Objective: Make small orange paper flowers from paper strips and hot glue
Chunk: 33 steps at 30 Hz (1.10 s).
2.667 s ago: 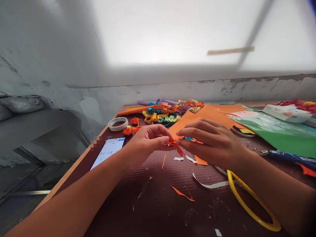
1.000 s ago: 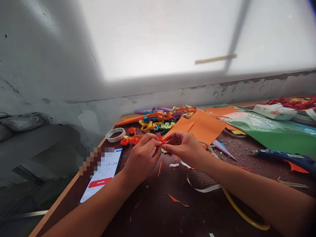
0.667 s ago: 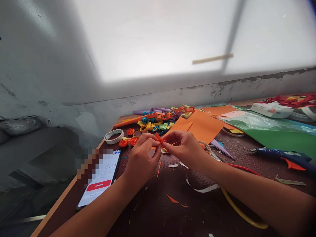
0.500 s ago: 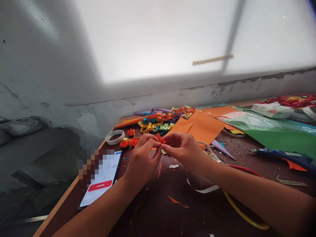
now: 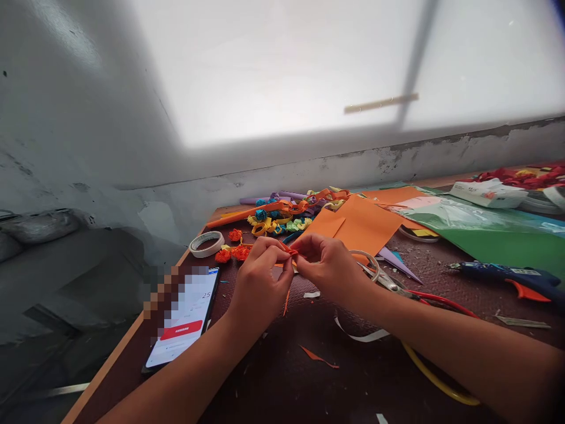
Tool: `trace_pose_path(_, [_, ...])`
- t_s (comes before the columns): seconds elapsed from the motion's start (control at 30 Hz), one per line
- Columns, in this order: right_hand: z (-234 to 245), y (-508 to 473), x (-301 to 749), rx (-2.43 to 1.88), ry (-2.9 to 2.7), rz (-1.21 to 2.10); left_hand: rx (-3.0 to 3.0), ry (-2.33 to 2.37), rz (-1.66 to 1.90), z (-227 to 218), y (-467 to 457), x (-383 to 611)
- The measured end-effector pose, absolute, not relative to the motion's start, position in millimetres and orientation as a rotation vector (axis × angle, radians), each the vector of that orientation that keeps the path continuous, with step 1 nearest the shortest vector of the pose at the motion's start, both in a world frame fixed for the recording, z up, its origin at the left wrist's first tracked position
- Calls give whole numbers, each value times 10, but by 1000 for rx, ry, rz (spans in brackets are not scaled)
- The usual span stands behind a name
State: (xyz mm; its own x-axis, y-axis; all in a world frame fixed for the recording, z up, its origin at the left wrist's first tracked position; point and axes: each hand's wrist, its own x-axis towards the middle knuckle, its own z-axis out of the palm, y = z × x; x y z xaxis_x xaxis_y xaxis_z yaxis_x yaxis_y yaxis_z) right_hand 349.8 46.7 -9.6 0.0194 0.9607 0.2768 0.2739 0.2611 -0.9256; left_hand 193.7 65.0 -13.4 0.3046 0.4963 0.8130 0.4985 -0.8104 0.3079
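Between my fingertips is a small piece of orange paper, pinched from both sides above the dark table. My left hand grips its left end with thumb and fingers, and my right hand pinches the right end. Most of the paper is covered by the fingers, so its full shape is hidden. Just left of my left hand lie several crumpled orange paper flowers. Behind my right hand rests a sheet of orange paper. A pair of scissors is partly covered by my right forearm.
At left lie a tape roll and a lit phone. Coloured paper strips and rolls are heaped at the back. A blue glue gun, green sheets and a tissue pack occupy the right. Paper scraps dot the table.
My fingers have shifted slightly on the orange paper, and its raised tip now lies lower and flatter between them. Both hands stay in nearly the same place.
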Motion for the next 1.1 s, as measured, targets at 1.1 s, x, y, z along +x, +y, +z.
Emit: trace_pose_path(1.1, [169, 382, 3629, -1430, -1469, 893, -2296, -442, -800, 54, 535, 1801])
